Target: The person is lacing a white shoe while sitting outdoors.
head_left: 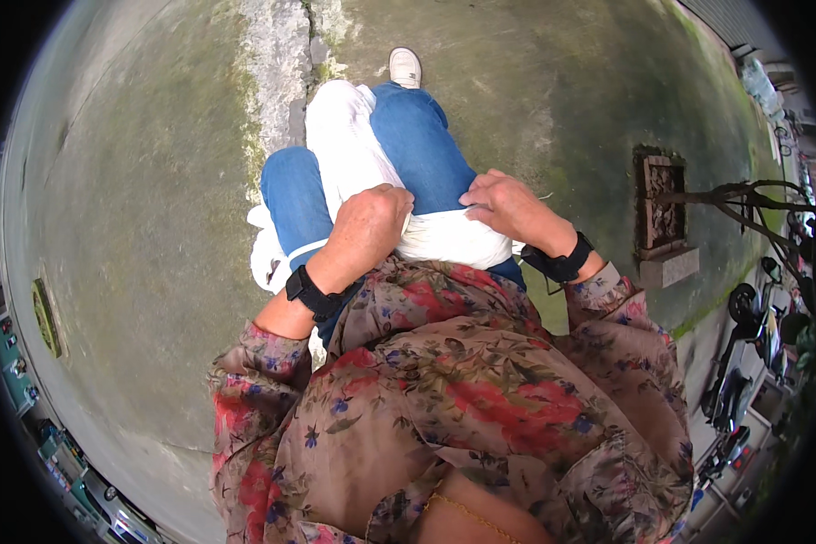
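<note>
A white cloth [453,238] lies across my lap, with one long part running forward between my knees and a loose end hanging past my left thigh. It looks like a garment, but I cannot make out which kind. My left hand [369,222] is closed, knuckles up, gripping the cloth near the middle of my lap. At the cloth's upper edge, over my right thigh, my right hand [515,210] pinches the fabric between thumb and forefinger. Both wrists wear black bands.
I sit over a mossy concrete floor [172,208] with a pale cracked strip [276,68]. To the right, a brick-edged planter [662,204] holds a thin tree [725,195]. Parked motorbikes [739,363] stand farther right. At the left lies a small mossy patch [45,317].
</note>
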{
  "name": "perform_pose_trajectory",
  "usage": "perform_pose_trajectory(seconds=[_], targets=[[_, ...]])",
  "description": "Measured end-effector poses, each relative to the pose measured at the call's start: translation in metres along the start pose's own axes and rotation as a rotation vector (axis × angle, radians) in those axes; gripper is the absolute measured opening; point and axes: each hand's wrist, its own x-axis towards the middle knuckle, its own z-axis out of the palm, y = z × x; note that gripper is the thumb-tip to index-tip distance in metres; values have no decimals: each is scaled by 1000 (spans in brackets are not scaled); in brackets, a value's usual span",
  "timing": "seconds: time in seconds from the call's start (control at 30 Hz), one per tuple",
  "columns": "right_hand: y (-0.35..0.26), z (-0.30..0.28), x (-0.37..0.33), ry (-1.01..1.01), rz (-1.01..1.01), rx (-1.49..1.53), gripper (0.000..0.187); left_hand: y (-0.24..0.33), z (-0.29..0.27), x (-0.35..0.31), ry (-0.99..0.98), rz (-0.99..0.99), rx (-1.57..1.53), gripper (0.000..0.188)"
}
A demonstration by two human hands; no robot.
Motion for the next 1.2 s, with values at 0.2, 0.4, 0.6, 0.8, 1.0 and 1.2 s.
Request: perform_pose_trajectory(seconds=[0.2,0.4,0.6,0.8,1.0,1.2], targets=[[-4,-2,2,-14,6,-42,12,5,42,20,-176,47,71,11],[3,5,8,62,-47,37,12,-9,58,33,-237,97,75,8],[12,7,16,-13,-166,25,13,-4,42,31,-143,86,-132,7],[-32,-78,34,99,81,750,14,43,-32,56,-125,-133,-888,10],[-53,-170,43,744,-26,87,17,45,-108,44,-47,-54,-916,24],[47,-208,29,1022,117,-404,14,6,-107,13,-182,-343,-871,19]])
